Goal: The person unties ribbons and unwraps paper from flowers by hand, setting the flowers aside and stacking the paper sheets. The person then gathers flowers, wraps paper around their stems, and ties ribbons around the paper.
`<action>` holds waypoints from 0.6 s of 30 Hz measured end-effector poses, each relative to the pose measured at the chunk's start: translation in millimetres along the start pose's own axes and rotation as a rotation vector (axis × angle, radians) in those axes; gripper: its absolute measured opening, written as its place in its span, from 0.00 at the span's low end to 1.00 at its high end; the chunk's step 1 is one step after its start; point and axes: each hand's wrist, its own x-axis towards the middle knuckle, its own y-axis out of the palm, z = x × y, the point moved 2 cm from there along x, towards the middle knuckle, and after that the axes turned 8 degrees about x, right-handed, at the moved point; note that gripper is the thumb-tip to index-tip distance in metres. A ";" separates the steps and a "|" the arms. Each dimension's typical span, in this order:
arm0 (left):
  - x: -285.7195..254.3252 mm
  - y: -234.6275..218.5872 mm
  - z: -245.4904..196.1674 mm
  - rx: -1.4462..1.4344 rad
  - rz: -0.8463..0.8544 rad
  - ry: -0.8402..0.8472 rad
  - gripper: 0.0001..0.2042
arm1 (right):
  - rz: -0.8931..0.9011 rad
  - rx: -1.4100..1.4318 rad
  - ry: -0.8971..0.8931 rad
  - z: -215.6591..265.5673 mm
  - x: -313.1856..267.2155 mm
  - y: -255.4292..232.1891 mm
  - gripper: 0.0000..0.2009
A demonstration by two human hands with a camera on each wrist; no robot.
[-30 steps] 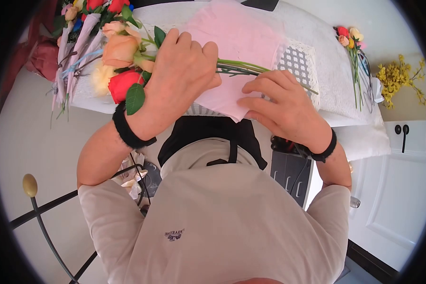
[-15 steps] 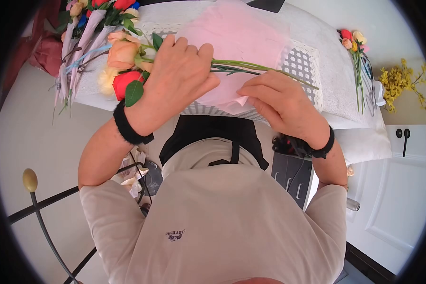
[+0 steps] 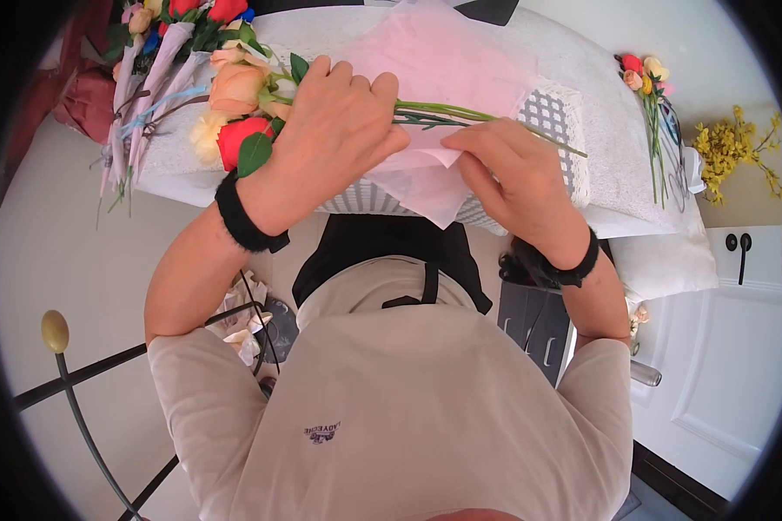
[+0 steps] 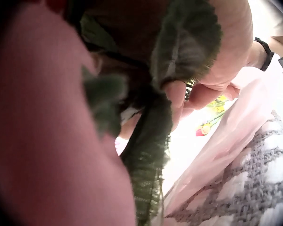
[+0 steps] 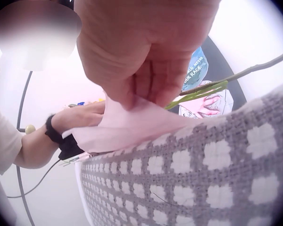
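My left hand (image 3: 339, 126) grips a bunch of artificial roses by the stems, just below the blooms. A peach rose (image 3: 237, 89) and a red rose (image 3: 243, 141) show at its left, and green stems (image 3: 460, 112) run out to its right. Dark green leaves (image 4: 186, 42) crowd close to that hand in the left wrist view. Under the bunch lies a sheet of pink wrapping paper (image 3: 447, 61), one corner hanging over the table's front edge. My right hand (image 3: 521, 178) pinches the paper's near edge (image 5: 127, 120) between thumb and fingers, close below the stems.
Wrapped rose bouquets (image 3: 161, 74) lie at the table's left end. A grey-and-white checked cloth (image 3: 547, 122) lies beneath the paper. Toward the right are a small loose flower bunch (image 3: 652, 104), yellow sprigs (image 3: 738, 152) and a white cushion (image 3: 665, 260) below the table edge.
The right hand has moved up slightly along the paper's near edge, lifting a fold toward the stems. The left hand keeps its grip, and the roses have shifted slightly right.
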 end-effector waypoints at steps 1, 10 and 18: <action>0.4 2.3 1.8 -0.029 -0.014 0.002 0.13 | -0.065 -0.027 0.000 0.2 1.2 0.1 0.08; 0.1 3.6 4.4 -0.208 0.032 -0.022 0.10 | -0.151 -0.183 -0.201 -1.2 15.2 1.5 0.08; -8.2 -5.8 -0.3 -0.122 -0.001 -0.034 0.15 | -0.128 0.096 0.234 -16.7 3.9 18.4 0.07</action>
